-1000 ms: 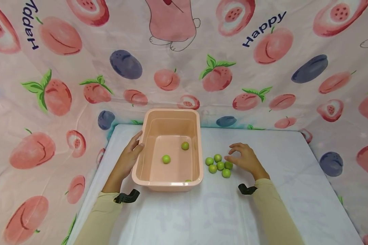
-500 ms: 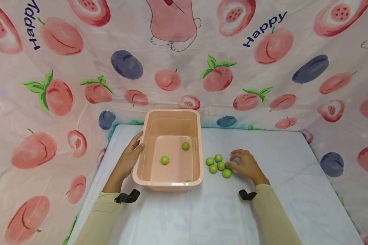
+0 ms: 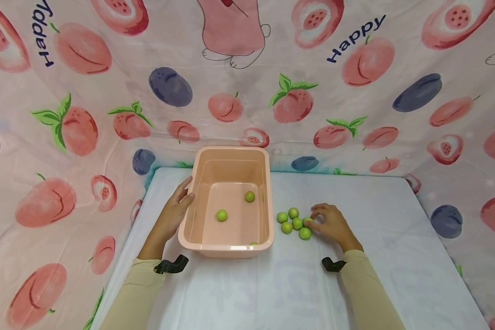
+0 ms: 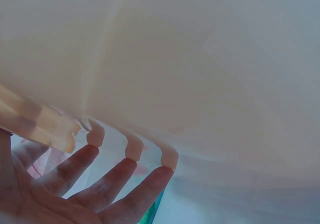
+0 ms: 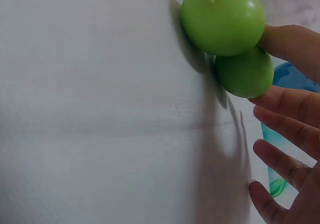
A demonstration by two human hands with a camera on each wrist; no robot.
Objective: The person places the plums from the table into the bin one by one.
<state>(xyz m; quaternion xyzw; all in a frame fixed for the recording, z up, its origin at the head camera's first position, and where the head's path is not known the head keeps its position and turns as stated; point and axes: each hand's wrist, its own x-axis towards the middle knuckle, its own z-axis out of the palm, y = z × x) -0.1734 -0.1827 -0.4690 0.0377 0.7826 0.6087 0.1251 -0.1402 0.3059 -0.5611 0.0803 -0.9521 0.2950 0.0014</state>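
Observation:
My left hand (image 3: 174,214) holds the left side of a peach-coloured plastic basin (image 3: 193,220), thumb at the rim. In the left wrist view, spread fingertips (image 4: 131,168) touch its outer wall. Inside lie two limes, a left one (image 3: 222,215) and a right one (image 3: 249,196); the front wall hides most of a third (image 3: 253,244). Right of the basin, my right hand (image 3: 331,224) pinches a lime (image 5: 245,72) between thumb and fingers at the edge of a cluster. Another lime (image 5: 222,19) sits against it in the right wrist view.
Several more limes (image 3: 286,227) lie close together between basin and right hand. A white cloth covers the table (image 3: 268,293). Behind and beside it hangs a fruit-printed curtain (image 3: 247,82). Black wrist mounts (image 3: 171,264) sit at both cuffs.
My right hand has come down and slightly nearer me onto the rightmost lime, and its thumb and fingers have closed on it. The left lime in the basin has shifted slightly left.

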